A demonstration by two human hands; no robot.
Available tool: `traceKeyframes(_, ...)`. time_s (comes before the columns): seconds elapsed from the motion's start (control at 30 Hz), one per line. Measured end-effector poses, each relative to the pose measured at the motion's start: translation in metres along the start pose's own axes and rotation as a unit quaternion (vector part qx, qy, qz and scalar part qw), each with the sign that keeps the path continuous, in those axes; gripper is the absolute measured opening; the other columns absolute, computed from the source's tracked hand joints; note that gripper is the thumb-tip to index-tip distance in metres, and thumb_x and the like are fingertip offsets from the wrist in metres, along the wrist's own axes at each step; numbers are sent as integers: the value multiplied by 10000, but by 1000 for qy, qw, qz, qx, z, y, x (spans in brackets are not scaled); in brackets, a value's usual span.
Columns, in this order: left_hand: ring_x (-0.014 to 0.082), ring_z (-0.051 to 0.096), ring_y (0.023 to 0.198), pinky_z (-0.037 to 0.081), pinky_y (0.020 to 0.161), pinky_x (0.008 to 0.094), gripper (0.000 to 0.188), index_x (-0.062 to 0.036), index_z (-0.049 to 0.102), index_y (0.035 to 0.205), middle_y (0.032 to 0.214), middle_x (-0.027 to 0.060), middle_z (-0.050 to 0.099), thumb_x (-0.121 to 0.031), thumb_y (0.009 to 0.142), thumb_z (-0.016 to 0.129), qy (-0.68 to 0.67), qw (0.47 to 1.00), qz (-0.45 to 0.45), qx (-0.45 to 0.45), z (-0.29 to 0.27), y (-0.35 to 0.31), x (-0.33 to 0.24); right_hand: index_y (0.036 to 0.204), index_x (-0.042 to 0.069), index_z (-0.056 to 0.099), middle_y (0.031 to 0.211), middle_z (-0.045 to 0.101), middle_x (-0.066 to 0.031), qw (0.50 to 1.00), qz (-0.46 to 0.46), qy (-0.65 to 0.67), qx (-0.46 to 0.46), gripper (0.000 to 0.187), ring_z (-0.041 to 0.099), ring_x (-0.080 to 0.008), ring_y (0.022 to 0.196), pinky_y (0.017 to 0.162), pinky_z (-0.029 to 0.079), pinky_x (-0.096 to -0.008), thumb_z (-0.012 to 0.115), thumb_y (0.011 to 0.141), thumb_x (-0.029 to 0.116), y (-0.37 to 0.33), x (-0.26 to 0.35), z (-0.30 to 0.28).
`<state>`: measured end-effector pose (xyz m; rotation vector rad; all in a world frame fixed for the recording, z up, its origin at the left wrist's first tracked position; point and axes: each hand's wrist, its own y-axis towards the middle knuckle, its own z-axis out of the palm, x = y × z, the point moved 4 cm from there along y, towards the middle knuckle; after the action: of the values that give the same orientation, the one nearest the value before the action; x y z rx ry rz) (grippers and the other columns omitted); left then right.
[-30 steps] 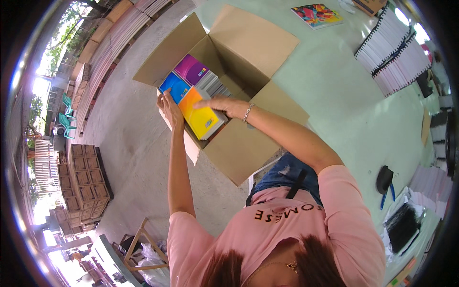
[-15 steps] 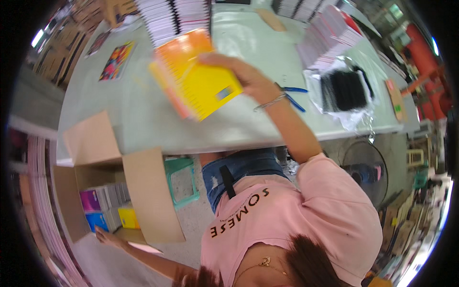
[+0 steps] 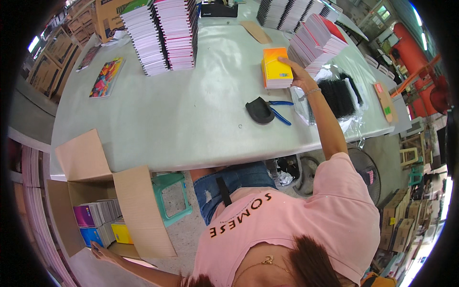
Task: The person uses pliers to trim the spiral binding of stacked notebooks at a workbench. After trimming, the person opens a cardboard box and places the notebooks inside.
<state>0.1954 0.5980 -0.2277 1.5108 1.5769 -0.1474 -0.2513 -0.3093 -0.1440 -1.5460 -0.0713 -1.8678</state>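
My right hand (image 3: 299, 74) grips the right side of a small stack of yellow and orange notebooks (image 3: 278, 67), which rests at the right of the table. Just beyond that hand is a tall pile of notebooks (image 3: 318, 40) with a red cover on top. At the lower left, my left hand (image 3: 101, 252) is at the near edge of an open cardboard box (image 3: 146, 217), its fingers stretched toward blue notebooks (image 3: 91, 236). Purple notebooks (image 3: 85, 216) and a yellow notebook (image 3: 123, 232) also lie in the box.
Blue-handled pliers (image 3: 281, 112) lie beside a black curved piece (image 3: 260, 111). Black binding combs (image 3: 337, 98) sit in clear plastic on the right. Tall spiral-bound stacks (image 3: 162, 38) stand at the back left, near a colourful booklet (image 3: 106, 78). A green stool (image 3: 172, 201) is by the box.
My right hand has carried the yellow notebooks right and away from me, down to the table beside the red-topped pile. The black curved piece now shows. My left hand has stayed by the box.
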Motion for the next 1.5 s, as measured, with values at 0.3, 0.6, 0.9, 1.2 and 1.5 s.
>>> traceKeyframes(0.3, 350, 564, 1171, 415, 1042, 478, 504, -2, 703, 1218, 1249, 216, 635, -439, 992, 591, -2, 1000, 1, -9, 1, -4, -17, 1340, -11, 563, 1224, 677, -174, 743, -283, -560, -232, 618, 651, -318, 1139, 971, 501, -446, 747, 891, 372, 4, 24, -7)
traceKeyframes(0.6, 347, 563, 1173, 407, 1051, 475, 501, -3, 704, 1211, 1234, 204, 644, -441, 1002, 580, 20, 999, 25, -1, -5, -1, -7, 1293, 227, 629, 1589, 338, -77, 468, -437, -743, -193, 554, 307, -335, 1460, 1173, 161, -616, 804, 767, 214, -64, -62, 59)
traceKeyframes(0.9, 349, 556, 1194, 405, 1058, 474, 486, -7, 694, 1231, 1268, 208, 623, -422, 1001, 592, 8, 1000, -3, -13, -1, -7, -7, 1228, 221, 656, 1558, 388, -105, 403, -427, -767, -260, 487, 377, -369, 1411, 1163, 208, -624, 797, 763, 191, -21, -43, 43)
traceKeyframes(1.2, 344, 553, 1226, 424, 1072, 457, 352, -116, 711, 1221, 1335, 192, 576, -362, 982, 634, 62, 996, -59, -17, -5, -37, -101, 1172, 222, 696, 1457, 485, -135, 585, -430, -685, 60, 328, 432, -354, 1360, 1146, 222, -628, 782, 857, 250, -55, -74, 308)
traceKeyframes(1.5, 394, 470, 1309, 437, 1059, 504, 352, -176, 687, 1231, 1451, 181, 414, -370, 939, 673, 50, 988, -138, -55, -4, -48, -87, 1156, 78, 713, 1283, 598, -223, 430, -329, -563, 625, 471, 499, -419, 1272, 1025, 425, -521, 778, 835, 417, -229, -274, 587)
